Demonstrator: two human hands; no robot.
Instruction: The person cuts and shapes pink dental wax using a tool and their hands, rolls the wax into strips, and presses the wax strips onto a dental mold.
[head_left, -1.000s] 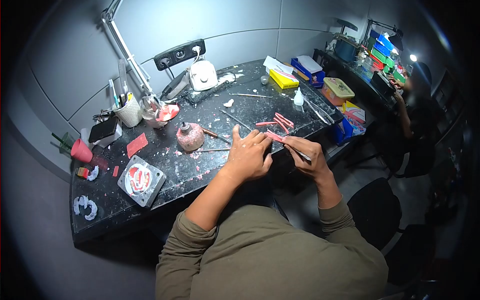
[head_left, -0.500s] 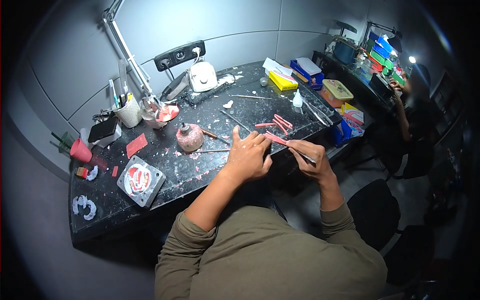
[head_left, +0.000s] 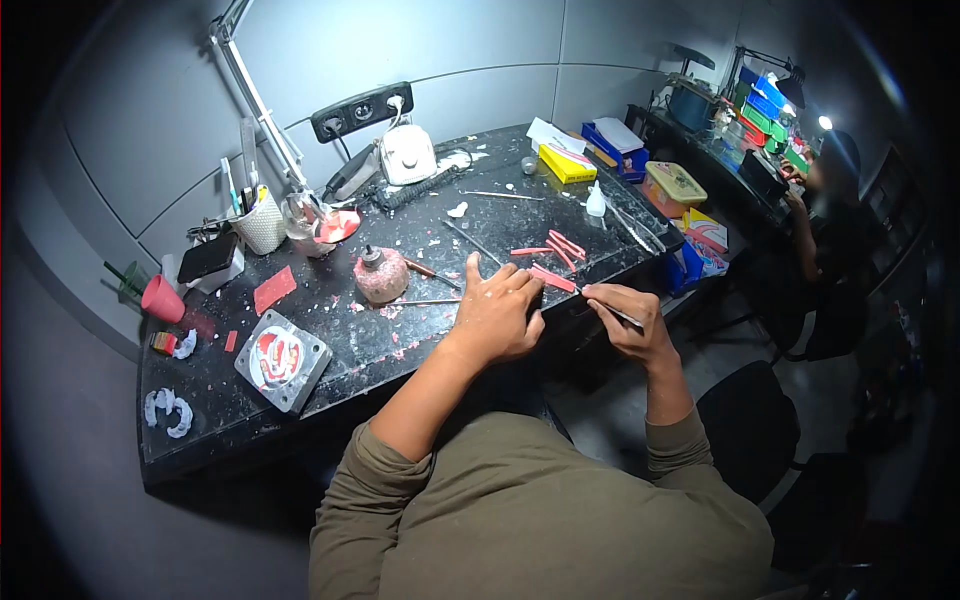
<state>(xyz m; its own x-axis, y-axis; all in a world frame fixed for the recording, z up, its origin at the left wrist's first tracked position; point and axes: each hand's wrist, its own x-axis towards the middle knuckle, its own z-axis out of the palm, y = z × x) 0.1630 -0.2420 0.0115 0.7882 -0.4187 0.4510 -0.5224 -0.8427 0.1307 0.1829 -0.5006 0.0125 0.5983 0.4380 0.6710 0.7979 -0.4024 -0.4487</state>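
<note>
My left hand (head_left: 497,308) lies on the dark bench, fingers stretched out and thumb apart, its fingertips pressing on the near end of a pink wax strip (head_left: 553,279). At the strip's right end, my right hand (head_left: 630,320) is closed in a pen-like grip round a slim knife (head_left: 629,321). Its thin tip is just beside the wax; whether it touches, I cannot tell. Several narrow pink wax strips (head_left: 566,245) lie just beyond. A thin metal tool (head_left: 468,240) points toward my left fingers.
A wax-spattered burner (head_left: 380,275) stands left of my hands. Further left are a metal flask (head_left: 283,362) with a red-and-white mould, a pink wax sheet (head_left: 272,290) and a pink cup (head_left: 162,299). A small white bottle (head_left: 596,200) stands right. Another person (head_left: 835,220) sits at the far bench.
My right hand has moved slightly right and away from the wax strip, uncovering its right end and the knife's tip. My left hand has stayed in place.
</note>
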